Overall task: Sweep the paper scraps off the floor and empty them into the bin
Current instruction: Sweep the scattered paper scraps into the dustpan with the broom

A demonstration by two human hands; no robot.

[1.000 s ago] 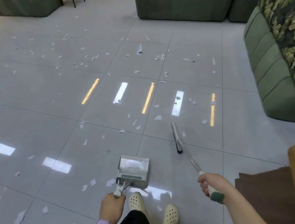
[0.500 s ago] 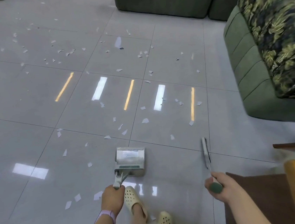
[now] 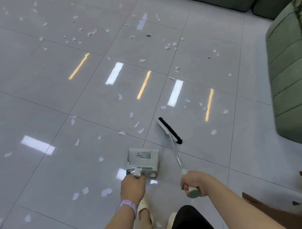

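The broom (image 3: 169,130) head has swung out onto the floor (image 3: 30,90) ahead, gripped by the right hand (image 3: 193,184), while the left hand (image 3: 133,188) grips the dustpan (image 3: 143,161) and most paper scraps (image 3: 106,192) remain scattered, unswept.

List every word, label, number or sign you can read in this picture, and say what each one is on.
None can be read.
Dustpan: a white label with dark print and a small green mark on its top face, too blurred to read.
Broom, wristband, sofa, paper scraps: no text visible.
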